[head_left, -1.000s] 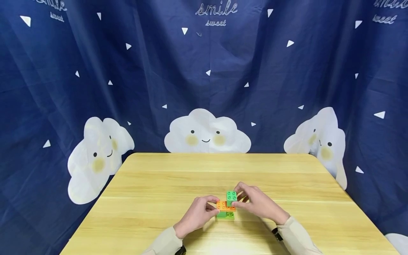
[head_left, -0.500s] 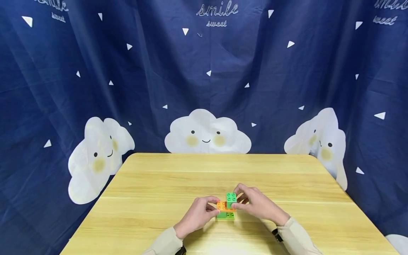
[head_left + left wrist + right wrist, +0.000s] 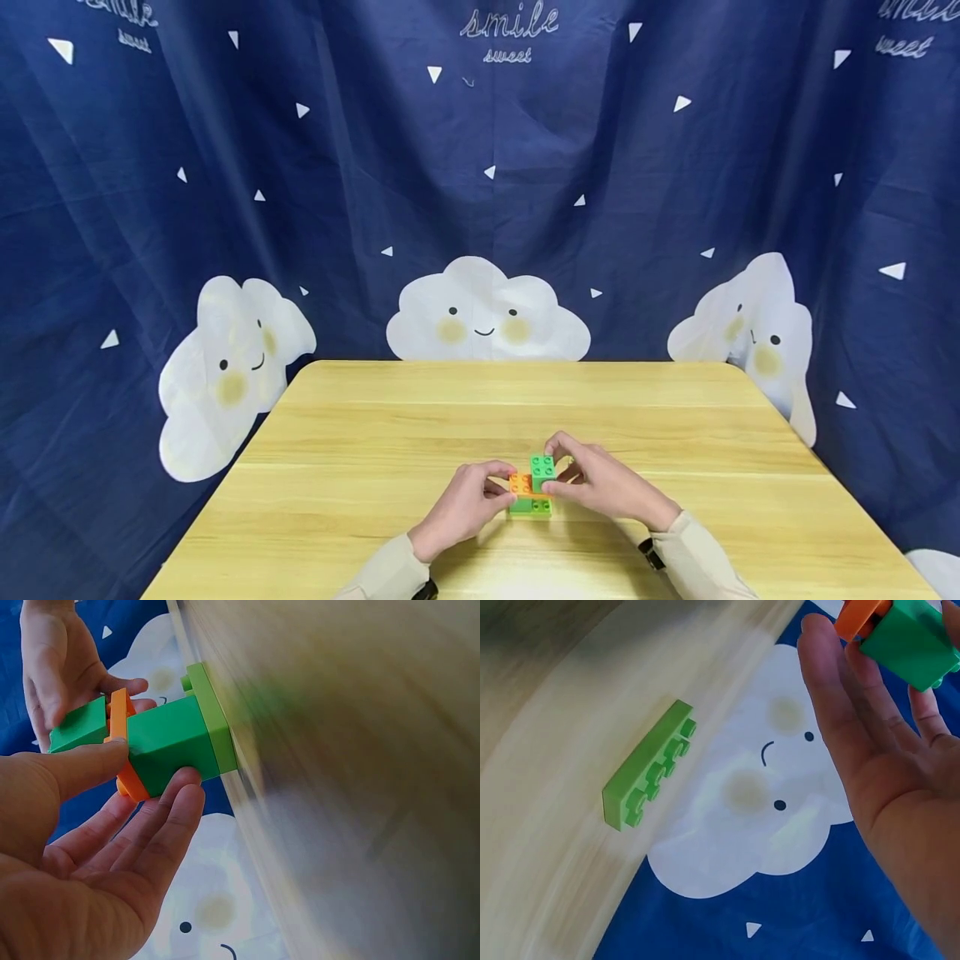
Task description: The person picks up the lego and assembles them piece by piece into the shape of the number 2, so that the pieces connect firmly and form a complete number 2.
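Observation:
A small stack of toy building bricks stands on the table. At its bottom is a lime flat brick (image 3: 214, 724), with a green brick (image 3: 171, 742) on it and an orange flat brick (image 3: 519, 483) on top. My left hand (image 3: 465, 502) grips the orange brick from the left, its other fingers touching the green brick below. Thumb and fingers of my right hand (image 3: 607, 479) pinch a second green brick (image 3: 543, 472) at the orange brick's right end. In the right wrist view a narrow gap shows between these two, with orange studs in it.
Another lime flat brick (image 3: 649, 765) lies studs up on the wooden table (image 3: 360, 450), beyond my right hand; I cannot make it out in the head view. A dark blue curtain (image 3: 480, 125) with white clouds hangs behind the table's far edge.
The right hand's green brick has shifted slightly down and to the left over the orange brick. The left hand and the stack have stayed in place.

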{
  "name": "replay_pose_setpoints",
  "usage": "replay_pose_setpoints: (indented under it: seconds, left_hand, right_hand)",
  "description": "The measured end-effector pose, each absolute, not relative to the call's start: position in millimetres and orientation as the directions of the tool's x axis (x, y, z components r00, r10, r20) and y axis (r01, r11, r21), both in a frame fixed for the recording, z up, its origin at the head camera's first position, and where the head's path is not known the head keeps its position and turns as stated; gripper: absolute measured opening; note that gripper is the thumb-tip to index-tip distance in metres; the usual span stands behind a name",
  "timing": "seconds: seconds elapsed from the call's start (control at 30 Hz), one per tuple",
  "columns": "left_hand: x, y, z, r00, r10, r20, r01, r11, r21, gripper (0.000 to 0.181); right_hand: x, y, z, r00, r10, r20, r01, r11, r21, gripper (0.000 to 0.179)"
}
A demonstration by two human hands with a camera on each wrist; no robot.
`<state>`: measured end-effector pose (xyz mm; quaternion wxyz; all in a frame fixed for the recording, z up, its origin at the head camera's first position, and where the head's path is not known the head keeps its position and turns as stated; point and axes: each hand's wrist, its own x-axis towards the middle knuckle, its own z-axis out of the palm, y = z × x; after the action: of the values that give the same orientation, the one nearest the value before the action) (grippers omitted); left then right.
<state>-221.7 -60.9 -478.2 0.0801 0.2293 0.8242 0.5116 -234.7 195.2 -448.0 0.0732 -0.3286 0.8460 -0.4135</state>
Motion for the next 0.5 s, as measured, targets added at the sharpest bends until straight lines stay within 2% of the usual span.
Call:
replay_pose_setpoints:
  seconds: [0.33,0.5]
  left_hand:
    - [-222.0,-61.6,-479.6,-0.881,0.463,0.101,0.297,0.373,0.879,0.033]
    - [-221.9,-61.7,-479.6,-0.879,0.464,0.112,0.308,0.373,0.875,0.032]
  right_hand:
    - [-236.0,194.2,-452.8,-0.781,-0.622,0.058,-0.415,0.447,-0.792,0.025]
    - [-236.1,194.3,-452.2,-0.782,-0.621,0.053,-0.385,0.414,-0.825,0.024]
